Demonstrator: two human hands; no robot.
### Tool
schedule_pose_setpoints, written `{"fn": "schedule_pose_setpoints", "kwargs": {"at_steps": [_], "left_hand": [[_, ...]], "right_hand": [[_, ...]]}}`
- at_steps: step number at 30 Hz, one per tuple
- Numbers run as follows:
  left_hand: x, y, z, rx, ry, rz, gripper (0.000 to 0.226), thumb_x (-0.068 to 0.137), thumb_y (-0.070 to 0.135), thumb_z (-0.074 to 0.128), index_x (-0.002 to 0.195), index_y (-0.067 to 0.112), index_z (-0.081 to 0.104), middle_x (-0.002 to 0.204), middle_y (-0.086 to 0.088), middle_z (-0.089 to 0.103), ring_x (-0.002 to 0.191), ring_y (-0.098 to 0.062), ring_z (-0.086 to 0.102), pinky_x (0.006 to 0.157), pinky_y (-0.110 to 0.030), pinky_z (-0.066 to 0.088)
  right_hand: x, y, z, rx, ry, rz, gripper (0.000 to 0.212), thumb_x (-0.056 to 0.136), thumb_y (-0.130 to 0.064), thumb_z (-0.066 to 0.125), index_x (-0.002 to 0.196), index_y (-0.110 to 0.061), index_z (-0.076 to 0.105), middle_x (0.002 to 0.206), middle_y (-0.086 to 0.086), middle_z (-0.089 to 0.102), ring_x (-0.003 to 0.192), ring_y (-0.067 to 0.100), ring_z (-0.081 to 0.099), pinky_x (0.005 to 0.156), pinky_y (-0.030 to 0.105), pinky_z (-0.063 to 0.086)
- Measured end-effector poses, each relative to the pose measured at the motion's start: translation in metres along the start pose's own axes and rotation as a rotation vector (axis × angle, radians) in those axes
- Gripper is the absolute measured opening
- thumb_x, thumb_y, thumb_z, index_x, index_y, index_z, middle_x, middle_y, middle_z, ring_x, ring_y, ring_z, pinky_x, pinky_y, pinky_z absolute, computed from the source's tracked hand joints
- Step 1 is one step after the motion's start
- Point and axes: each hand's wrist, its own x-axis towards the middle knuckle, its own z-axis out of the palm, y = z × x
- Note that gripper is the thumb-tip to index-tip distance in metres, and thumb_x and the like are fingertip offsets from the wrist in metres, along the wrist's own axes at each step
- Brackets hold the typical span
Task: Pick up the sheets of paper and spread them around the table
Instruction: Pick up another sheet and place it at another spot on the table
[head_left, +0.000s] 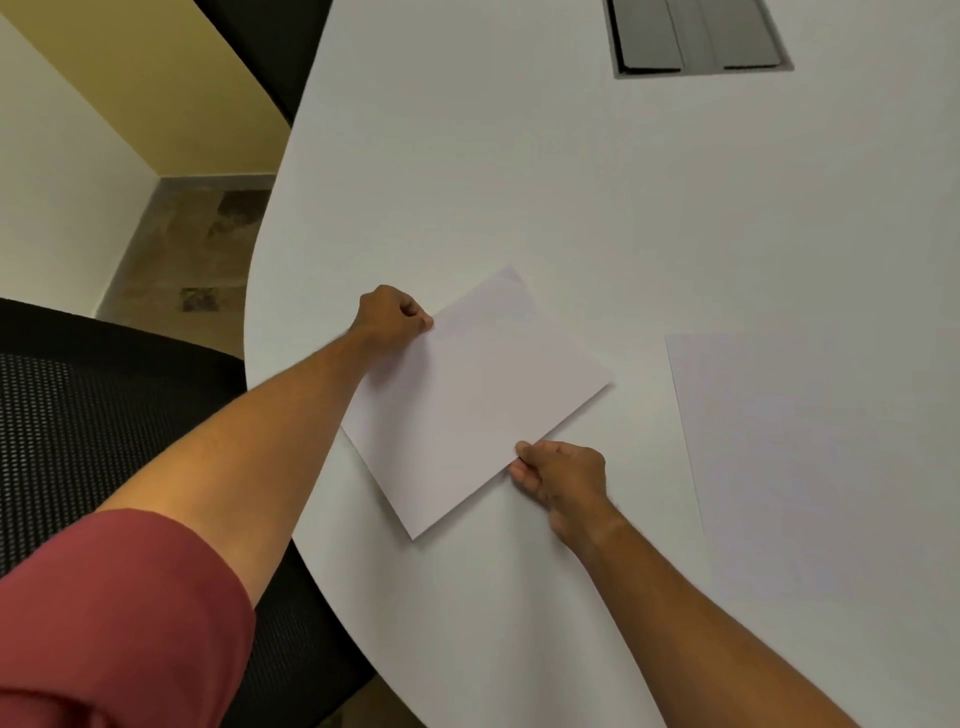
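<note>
- An office meeting room, by the look of it.
- A large white bench (519, 156) with a rounded edge, like a conference table.
- A grey cable hatch (698, 36) is set flush into its top.
- Black mesh office chair (78, 415) just beside it.
- Plain walls and tiled floor (197, 249).

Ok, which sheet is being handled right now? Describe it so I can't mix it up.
On the white table, look near its curved left edge. The held sheet lies turned at an angle, pinched by the left hand and right hand. The other sheet, further right, lies untouched.
</note>
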Motion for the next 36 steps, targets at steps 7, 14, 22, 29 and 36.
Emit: {"fn": "schedule_pose_setpoints", "kwargs": {"at_steps": [7, 14, 22, 29, 36], "left_hand": [[0.018, -0.006, 0.003, 0.057, -0.023, 0.009, 0.02, 0.086, 0.014, 0.07, 0.09, -0.005, 0.072, 0.081, 0.0, 0.066, 0.072, -0.007, 0.057, 0.067, -0.019, 0.044], [0.027, -0.015, 0.006, 0.058, -0.031, -0.002, 0.021, 0.085, 0.016, 0.073, 0.089, -0.005, 0.072, 0.088, -0.006, 0.069, 0.08, -0.016, 0.06, 0.075, -0.027, 0.047], [0.028, -0.018, 0.008, 0.016, 0.004, 0.006, 0.016, 0.083, 0.014, 0.076, 0.087, -0.001, 0.074, 0.078, 0.001, 0.066, 0.074, -0.011, 0.059, 0.073, -0.024, 0.045], [0.028, -0.018, 0.01, 0.014, 0.041, 0.0, 0.014, 0.08, 0.015, 0.078, 0.083, 0.001, 0.075, 0.076, 0.002, 0.067, 0.072, -0.011, 0.06, 0.074, -0.024, 0.047], [0.028, -0.019, 0.013, 0.009, 0.068, -0.02, 0.013, 0.078, 0.016, 0.08, 0.081, 0.004, 0.075, 0.083, -0.003, 0.071, 0.08, -0.016, 0.064, 0.082, -0.028, 0.053]], "right_hand": [[0.004, 0.003, 0.016, -0.072, 0.085, 0.009, 0.009, 0.079, 0.001, 0.078, 0.077, 0.002, 0.069, 0.087, 0.019, 0.073, 0.07, 0.026, 0.073, 0.067, 0.031, 0.062], [0.006, 0.0, 0.022, -0.11, 0.129, 0.04, 0.018, 0.076, -0.001, 0.081, 0.091, 0.006, 0.072, 0.085, 0.015, 0.074, 0.07, 0.024, 0.075, 0.072, 0.037, 0.063], [0.005, -0.002, 0.028, -0.139, 0.153, 0.058, 0.022, 0.073, 0.0, 0.083, 0.091, 0.007, 0.072, 0.086, 0.017, 0.073, 0.071, 0.026, 0.075, 0.07, 0.037, 0.063], [0.001, -0.006, 0.031, -0.144, 0.142, 0.1, 0.021, 0.071, 0.005, 0.082, 0.089, 0.009, 0.071, 0.084, 0.017, 0.073, 0.066, 0.024, 0.073, 0.061, 0.032, 0.062], [0.001, -0.005, 0.031, -0.148, 0.145, 0.106, 0.02, 0.071, 0.006, 0.082, 0.087, 0.009, 0.071, 0.081, 0.016, 0.073, 0.063, 0.024, 0.072, 0.06, 0.034, 0.062]]}}
